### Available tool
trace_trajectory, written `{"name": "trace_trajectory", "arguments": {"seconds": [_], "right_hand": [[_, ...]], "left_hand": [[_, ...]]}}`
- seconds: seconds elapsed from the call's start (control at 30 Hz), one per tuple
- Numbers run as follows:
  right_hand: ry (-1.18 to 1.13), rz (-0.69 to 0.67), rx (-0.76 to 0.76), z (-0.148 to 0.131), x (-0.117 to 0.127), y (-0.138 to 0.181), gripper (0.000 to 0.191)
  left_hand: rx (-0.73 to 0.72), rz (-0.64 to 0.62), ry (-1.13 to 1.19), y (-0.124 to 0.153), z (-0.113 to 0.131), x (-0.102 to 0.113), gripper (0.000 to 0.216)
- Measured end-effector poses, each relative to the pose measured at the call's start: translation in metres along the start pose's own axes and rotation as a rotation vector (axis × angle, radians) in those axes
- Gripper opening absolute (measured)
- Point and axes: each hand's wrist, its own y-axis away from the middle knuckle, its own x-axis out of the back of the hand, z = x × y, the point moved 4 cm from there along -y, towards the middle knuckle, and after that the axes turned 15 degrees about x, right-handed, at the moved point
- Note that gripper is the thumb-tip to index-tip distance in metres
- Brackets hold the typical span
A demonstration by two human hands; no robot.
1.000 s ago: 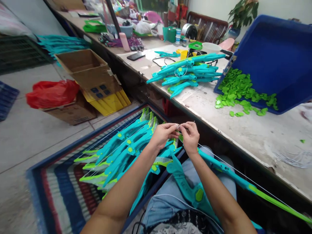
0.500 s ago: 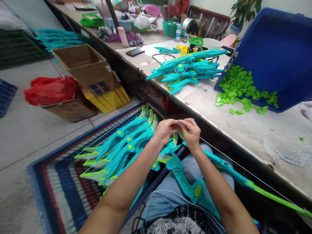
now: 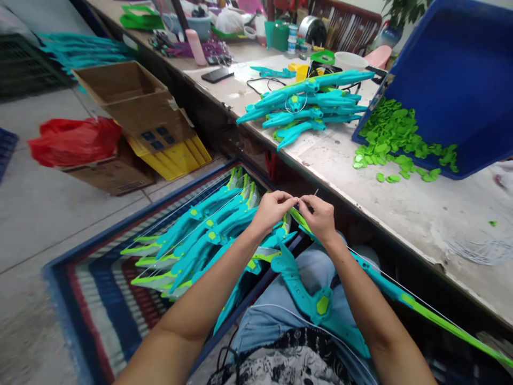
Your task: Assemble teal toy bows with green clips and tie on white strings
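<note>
My left hand (image 3: pixel 274 212) and my right hand (image 3: pixel 319 218) meet above my knees, fingertips pinched together on a thin white string (image 3: pixel 316 192), whose loose end sticks up past the right fingers. Just beneath them is the green tip of a turquoise toy bow (image 3: pixel 377 275). That bow runs under my right forearm to the lower right, with white string stretched along it. A second turquoise bow (image 3: pixel 298 289) with a green pentagon lies across my lap, partly hidden by my right forearm. The fingers hide the string's knot or loop, if there is one.
At my left, a blue-rimmed crate (image 3: pixel 60 283) lined with striped cloth holds several finished-looking bows (image 3: pixel 200 224). More turquoise bows (image 3: pixel 308 107) are piled on the table (image 3: pixel 401 214). A tipped blue bin (image 3: pixel 452 80) spills green pieces (image 3: pixel 396 133). Cardboard boxes (image 3: pixel 128 107) stand on the floor.
My fingertips have drawn closer together on the string, and its loose end now stands up above my right hand. The bow's green tip shows more clearly under my hands. The view has shifted slightly.
</note>
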Motion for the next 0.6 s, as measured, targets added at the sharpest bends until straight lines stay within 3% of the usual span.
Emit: {"name": "trace_trajectory", "arguments": {"seconds": [0.2, 0.3, 0.4, 0.5, 0.6], "right_hand": [[0.139, -0.05, 0.061, 0.002, -0.006, 0.009, 0.023], [0.258, -0.032, -0.032, 0.012, -0.011, 0.013, 0.02], [0.211, -0.065, -0.114, 0.02, -0.019, 0.021, 0.015], [0.131, -0.092, -0.138, 0.014, -0.024, 0.031, 0.014], [0.075, -0.062, -0.043, -0.01, -0.029, 0.04, 0.019]], "left_hand": [[-0.042, -0.111, -0.122, 0.003, -0.009, 0.005, 0.011], [-0.135, -0.08, -0.213, 0.004, -0.013, 0.002, 0.011], [-0.147, -0.063, -0.156, 0.009, -0.025, 0.007, 0.014], [-0.076, 0.093, -0.079, 0.035, -0.055, 0.036, 0.026], [0.075, 0.272, -0.185, 0.086, -0.106, 0.075, 0.02]]}}
